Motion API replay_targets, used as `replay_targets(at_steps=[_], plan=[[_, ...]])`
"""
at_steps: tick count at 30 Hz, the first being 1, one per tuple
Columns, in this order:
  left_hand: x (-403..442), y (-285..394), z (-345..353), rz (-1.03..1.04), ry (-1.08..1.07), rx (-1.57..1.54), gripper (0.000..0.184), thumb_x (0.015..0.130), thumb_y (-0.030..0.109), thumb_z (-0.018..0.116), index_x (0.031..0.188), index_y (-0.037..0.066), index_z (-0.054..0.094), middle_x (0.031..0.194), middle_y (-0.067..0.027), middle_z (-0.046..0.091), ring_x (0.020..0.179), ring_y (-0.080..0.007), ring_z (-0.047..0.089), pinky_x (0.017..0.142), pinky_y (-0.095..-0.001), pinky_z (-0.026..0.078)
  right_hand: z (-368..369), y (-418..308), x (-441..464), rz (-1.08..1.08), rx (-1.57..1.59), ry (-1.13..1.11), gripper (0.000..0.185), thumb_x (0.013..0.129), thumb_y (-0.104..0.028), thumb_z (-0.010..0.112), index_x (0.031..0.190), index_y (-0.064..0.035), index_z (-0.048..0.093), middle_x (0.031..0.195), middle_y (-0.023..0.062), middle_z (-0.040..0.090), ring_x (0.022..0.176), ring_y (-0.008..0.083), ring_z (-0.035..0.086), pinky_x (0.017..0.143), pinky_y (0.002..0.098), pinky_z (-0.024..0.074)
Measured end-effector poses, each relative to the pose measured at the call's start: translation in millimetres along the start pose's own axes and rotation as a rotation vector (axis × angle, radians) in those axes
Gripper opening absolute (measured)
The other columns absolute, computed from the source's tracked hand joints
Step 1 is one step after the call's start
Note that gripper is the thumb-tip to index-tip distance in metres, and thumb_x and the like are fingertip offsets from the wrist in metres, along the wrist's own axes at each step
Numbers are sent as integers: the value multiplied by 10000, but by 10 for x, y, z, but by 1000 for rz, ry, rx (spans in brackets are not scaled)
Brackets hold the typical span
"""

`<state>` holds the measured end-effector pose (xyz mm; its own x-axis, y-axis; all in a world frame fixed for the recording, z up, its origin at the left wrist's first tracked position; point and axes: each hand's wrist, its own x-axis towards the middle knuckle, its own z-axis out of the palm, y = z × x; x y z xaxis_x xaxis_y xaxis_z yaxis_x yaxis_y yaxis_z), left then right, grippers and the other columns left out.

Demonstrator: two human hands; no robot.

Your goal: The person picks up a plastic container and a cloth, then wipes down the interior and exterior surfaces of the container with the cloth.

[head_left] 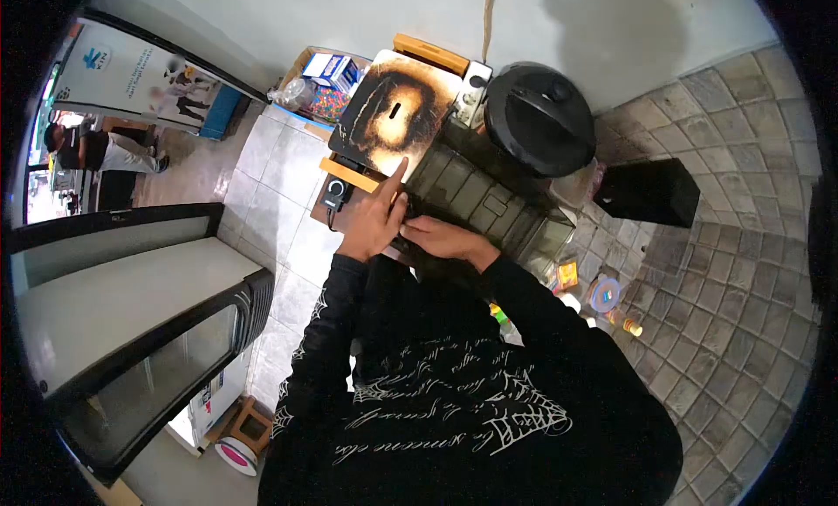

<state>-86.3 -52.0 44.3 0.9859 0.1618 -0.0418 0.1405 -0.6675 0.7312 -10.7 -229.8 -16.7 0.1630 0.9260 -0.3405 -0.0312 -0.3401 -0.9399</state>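
Though cursive, "someone else" lettering (406,441); left hand (371,222), fingers apart; right hand (447,238), grip unclear.

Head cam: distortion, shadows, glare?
Head view: strong fisheye, corners black, the grey tiles curving at right; head view: soft shadow on the wall, upper right; far-left edge of head view looks overexposed; in head view, dark tones by the right hand hide detail.

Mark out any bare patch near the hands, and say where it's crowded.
Pale tiles lie bare between the black-framed cabinet, the box of goods and the knobbed unit. Around the left hand and right hand it is crowded: scorched board, dark panel and, beyond it, black round lid.
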Motion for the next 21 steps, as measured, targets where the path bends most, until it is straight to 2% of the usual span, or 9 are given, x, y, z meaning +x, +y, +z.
replay_targets(at_steps=[1,2,4,5,6,9,14,16,21], plan=[[2,-17,15,11,3,35,602,1083,291,512,1668,291,366,1183,-246,728,1021,-498,684,866,-547,551,84,32,11,-46,28,92,468,1140,-337,471,1003,80,635,868,226,644,780,264,588,790,434,492],[15,-20,4,-20,-30,63,571,1089,285,503,1650,269,401,1151,-244,737,1008,-495,687,865,-545,550,88,63,59,-144,-29,132,452,1130,-302,467,988,90,645,868,253,670,791,342,642,777,467,501],[41,0,12,-43,-72,100,542,1095,280,494,1633,246,436,1119,-241,746,995,-491,690,864,-544,549,-6,-15,156,-31,-146,90,403,1100,-258,488,987,85,667,894,276,683,826,403,656,784,495,502],[53,16,23,-58,-27,24,503,1113,284,461,1603,170,467,1147,-241,750,1046,-456,706,906,-508,551,-48,-52,212,81,-272,37,355,1070,-215,510,986,80,689,921,299,697,860,464,670,791,524,504],[56,35,36,-74,14,-52,487,1132,288,427,1573,94,497,1174,-241,754,1097,-422,723,948,-473,554,8,189,341,-5,-338,123,326,1018,-186,528,909,68,701,885,291,701,819,478,666,745,547,495],[61,80,177,-93,161,-72,426,1118,265,457,1468,62,593,1106,-216,761,1002,-432,710,907,-499,545,-76,704,682,-217,-375,156,304,981,-186,558,887,66,699,887,290,703,817,475,663,732,555,485],[26,167,277,-158,306,-171,410,1143,281,402,1315,-3,643,1096,-171,779,996,-377,731,890,-450,551,-102,815,720,-164,-597,198,366,979,-249,611,820,72,687,842,272,699,771,440,662,720,556,484],[15,207,274,-182,294,-154,410,1144,279,396,1313,-1,643,1090,-167,781,983,-375,734,880,-449,551,-87,725,624,-185,-424,344,355,975,-254,658,832,68,703,814,261,698,752,421,661,695,527,492],[41,114,336,-172,318,-167,426,1149,282,380,1294,-5,660,1080,-175,779,957,-373,737,856,-451,549,-330,-28,203,-235,-163,270,313,950,-243,730,864,57,728,783,243,689,703,341,658,667,480,486]])
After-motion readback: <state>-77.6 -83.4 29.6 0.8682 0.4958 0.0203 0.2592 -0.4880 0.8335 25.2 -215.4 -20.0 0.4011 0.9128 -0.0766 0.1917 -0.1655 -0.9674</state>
